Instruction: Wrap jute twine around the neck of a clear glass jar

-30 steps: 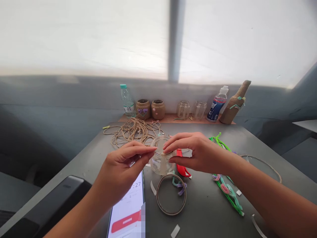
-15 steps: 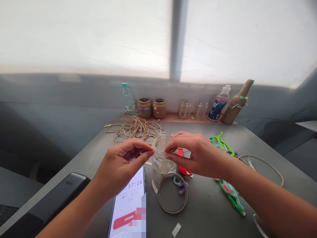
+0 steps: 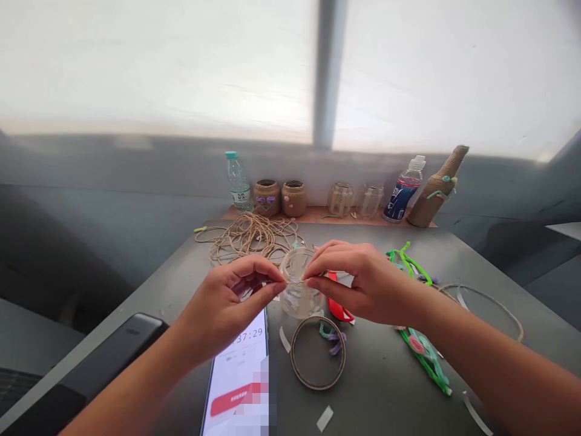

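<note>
A clear glass jar (image 3: pixel 297 303) stands upright on the grey table between my hands. Across the front of its neck runs a short span of thin twine (image 3: pixel 296 281). My left hand (image 3: pixel 240 290) pinches the twine with thumb and forefinger at the jar's left side. At the right side, my right hand (image 3: pixel 358 275) pinches it too, with the other fingers curled over the rim. Behind the right fingers, red-handled scissors (image 3: pixel 338 300) are partly hidden. In front of the jar lies a tape ring (image 3: pixel 318 385), with bent pipe cleaners (image 3: pixel 334 339) inside and behind it.
Loose twine (image 3: pixel 254 233) is heaped behind my left hand. Two twine-wrapped jars (image 3: pixel 294 200), two bare jars (image 3: pixel 341 200) and several bottles line the back edge. A lit phone (image 3: pixel 236 375) and black box (image 3: pixel 104 369) lie left; green pipe cleaners (image 3: pixel 429 363) lie right.
My right fingers have closed in from the jar's rim to a pinch on the twine near the left fingertips. The whole view has shifted slightly.
</note>
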The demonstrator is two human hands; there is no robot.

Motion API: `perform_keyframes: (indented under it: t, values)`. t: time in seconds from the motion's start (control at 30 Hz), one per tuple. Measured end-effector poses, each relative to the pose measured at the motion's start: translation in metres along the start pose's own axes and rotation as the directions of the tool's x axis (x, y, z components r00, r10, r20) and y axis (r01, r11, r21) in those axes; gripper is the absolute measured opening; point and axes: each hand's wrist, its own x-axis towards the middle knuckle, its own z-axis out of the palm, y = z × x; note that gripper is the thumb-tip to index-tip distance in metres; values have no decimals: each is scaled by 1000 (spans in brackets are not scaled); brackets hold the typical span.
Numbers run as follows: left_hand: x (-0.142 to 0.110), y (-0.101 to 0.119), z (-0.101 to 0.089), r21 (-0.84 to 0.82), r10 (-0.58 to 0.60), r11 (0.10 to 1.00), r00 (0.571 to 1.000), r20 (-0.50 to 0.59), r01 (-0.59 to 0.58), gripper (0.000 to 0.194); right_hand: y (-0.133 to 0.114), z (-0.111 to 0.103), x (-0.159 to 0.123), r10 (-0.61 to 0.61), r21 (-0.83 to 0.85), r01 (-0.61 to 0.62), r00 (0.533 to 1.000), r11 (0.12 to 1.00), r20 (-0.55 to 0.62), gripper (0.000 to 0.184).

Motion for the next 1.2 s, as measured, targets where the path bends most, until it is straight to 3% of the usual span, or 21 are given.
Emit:
perform_keyframes:
  t: [0.4, 0.67, 0.9, 0.97, 1.1, 1.2]
  values:
    - [-4, 4, -6, 65, 91, 993, 984, 152, -102, 7, 0, 1, 0, 73, 31, -72, 997, 997, -19, 8]
    - [-3, 2, -2, 86, -4, 996, 1000, 1, 3, 9, 2, 1, -1, 54, 39, -54, 999, 998, 0, 7]
    - [-3, 1, 1, 43, -26, 999, 999, -46, 28, 10, 2, 2, -1, -32, -62, 34, 999, 997, 30, 7]
    - [-3, 1, 2, 20, -35, 999, 998, -61, 37, 10, 2, 3, -2, -2, -63, 3, 1000, 998, 6, 5]
    - [-3, 1, 4, -6, -47, 999, 997, -62, 47, 11, 1, 1, -5, 113, 39, -113, 994, 993, 10, 31]
    - [-3, 0, 4, -11, -53, 999, 997, -60, 53, 12, 2, 1, -5, 78, 20, -79, 997, 997, 15, 23]
